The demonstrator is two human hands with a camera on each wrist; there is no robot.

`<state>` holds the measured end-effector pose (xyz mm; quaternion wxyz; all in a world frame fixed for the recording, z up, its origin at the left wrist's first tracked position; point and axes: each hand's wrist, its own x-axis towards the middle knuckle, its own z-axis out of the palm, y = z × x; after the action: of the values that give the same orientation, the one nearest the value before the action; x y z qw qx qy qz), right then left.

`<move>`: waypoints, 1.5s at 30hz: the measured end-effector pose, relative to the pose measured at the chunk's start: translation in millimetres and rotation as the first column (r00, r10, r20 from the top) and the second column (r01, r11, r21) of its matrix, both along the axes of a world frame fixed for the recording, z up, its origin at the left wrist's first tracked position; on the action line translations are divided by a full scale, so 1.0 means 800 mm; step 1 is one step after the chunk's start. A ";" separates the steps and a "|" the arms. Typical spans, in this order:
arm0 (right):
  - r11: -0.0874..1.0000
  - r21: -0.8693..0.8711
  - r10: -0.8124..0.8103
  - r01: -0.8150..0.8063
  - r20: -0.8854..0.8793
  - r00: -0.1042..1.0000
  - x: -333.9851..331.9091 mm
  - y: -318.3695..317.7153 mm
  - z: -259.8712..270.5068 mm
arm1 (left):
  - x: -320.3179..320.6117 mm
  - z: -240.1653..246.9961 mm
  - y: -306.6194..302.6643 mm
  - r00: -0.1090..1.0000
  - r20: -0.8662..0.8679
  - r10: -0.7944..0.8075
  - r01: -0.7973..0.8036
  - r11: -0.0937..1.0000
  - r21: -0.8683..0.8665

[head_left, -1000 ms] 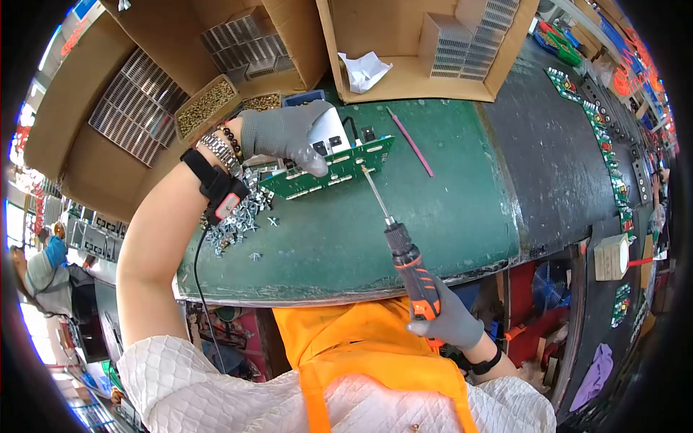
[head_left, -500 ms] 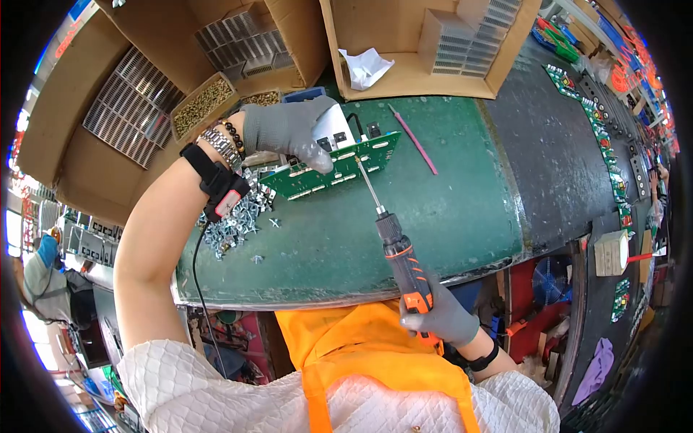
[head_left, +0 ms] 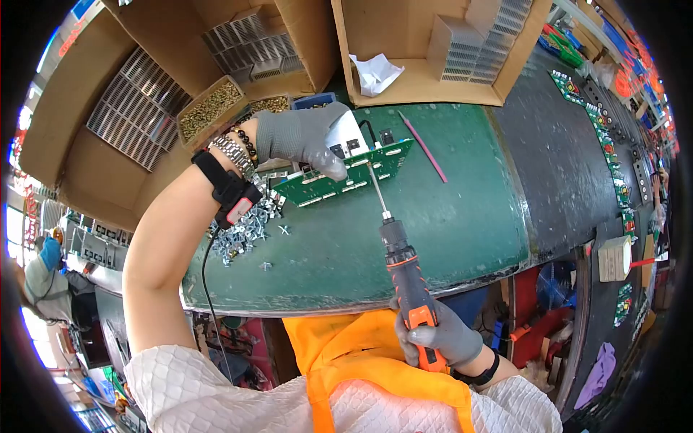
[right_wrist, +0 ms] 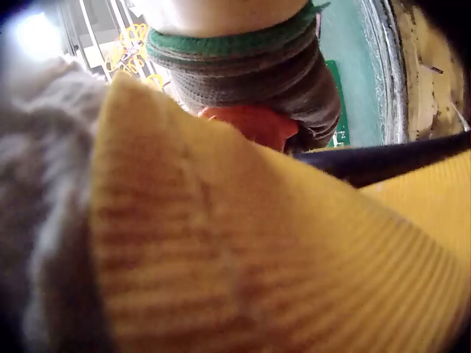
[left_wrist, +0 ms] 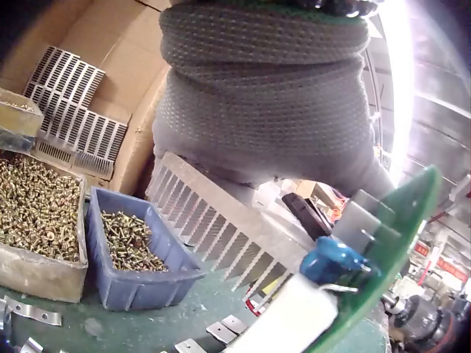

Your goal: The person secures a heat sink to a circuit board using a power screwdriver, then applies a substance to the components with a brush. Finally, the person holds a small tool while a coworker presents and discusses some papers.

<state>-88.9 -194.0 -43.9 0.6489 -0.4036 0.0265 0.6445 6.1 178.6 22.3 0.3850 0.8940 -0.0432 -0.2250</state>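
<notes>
My gloved left hand (head_left: pixel 299 137) holds a green circuit board (head_left: pixel 395 162) on edge above the bench, thumb over its near face. Behind the board, the left wrist view shows a finned metal heat sink (left_wrist: pixel 213 220) under my palm, and a blue component (left_wrist: pixel 335 259) on the board. My gloved right hand (head_left: pixel 451 335) grips a black and orange electric screwdriver (head_left: pixel 406 270), its long bit reaching the board's near face right of my left thumb. In the right wrist view, the orange apron (right_wrist: pixel 243 228) hides most of the tool and part of the right hand (right_wrist: pixel 250 81).
Loose metal clips (head_left: pixel 242 234) lie left of the board. Screws fill a tray (left_wrist: pixel 40 272) and a blue bin (left_wrist: pixel 140 290). Cardboard boxes (head_left: pixel 426 94) with heat sinks stand behind. A pink pen-like stick (head_left: pixel 426 151) lies right. More circuit boards (head_left: pixel 605 133) line the far right.
The screwdriver bit has shifted left along the board toward my left thumb. My right fingers have changed their hold on the handle; the left hand keeps its grip on the board.
</notes>
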 end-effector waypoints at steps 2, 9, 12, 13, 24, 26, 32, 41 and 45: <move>0.999 0.033 -0.027 0.028 -0.024 0.999 -0.002 0.001 -0.004 | -0.001 0.003 -0.001 1.000 -0.010 0.005 -0.005 1.000 -0.019; 0.996 0.020 -0.084 0.083 0.428 0.900 -0.016 -0.050 -0.022 | -0.016 0.021 -0.025 0.998 -0.042 -0.041 0.041 0.999 -0.004; 0.985 0.070 -0.170 0.158 0.561 0.810 0.032 -0.040 -0.019 | -0.031 0.017 -0.055 0.984 -0.091 -0.154 0.133 0.969 -0.206; 0.972 0.097 -0.229 0.214 0.597 0.769 0.045 -0.024 -0.012 | -0.042 0.041 -0.073 0.973 -0.169 -0.160 0.136 0.980 -0.146; 0.899 0.338 -0.431 0.279 0.567 0.702 0.091 0.055 0.009 | -0.039 -0.018 0.074 0.918 0.254 0.304 -0.393 0.779 0.489; 0.903 0.296 -0.430 0.313 0.596 0.678 0.088 0.058 0.015 | -0.037 -0.081 0.120 0.929 0.284 0.236 -0.367 0.677 0.638; 0.918 0.237 -0.395 0.318 0.632 0.667 0.088 0.061 0.023 | -0.014 -0.152 0.144 0.928 0.328 0.175 -0.365 0.594 0.717; 0.968 0.097 -0.237 0.230 0.652 0.721 0.110 0.050 0.029 | -0.020 -0.071 0.137 0.823 0.336 0.457 -0.566 0.615 0.550; 0.982 0.025 -0.147 0.189 0.727 0.671 0.116 0.047 0.047 | -0.016 -0.036 0.106 0.591 0.138 0.794 -0.655 0.573 -0.493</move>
<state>4.0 -156.1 -6.6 0.6519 -0.6381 -0.1783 0.3688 -6.7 263.7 -6.3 0.5993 0.7578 0.2226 0.1301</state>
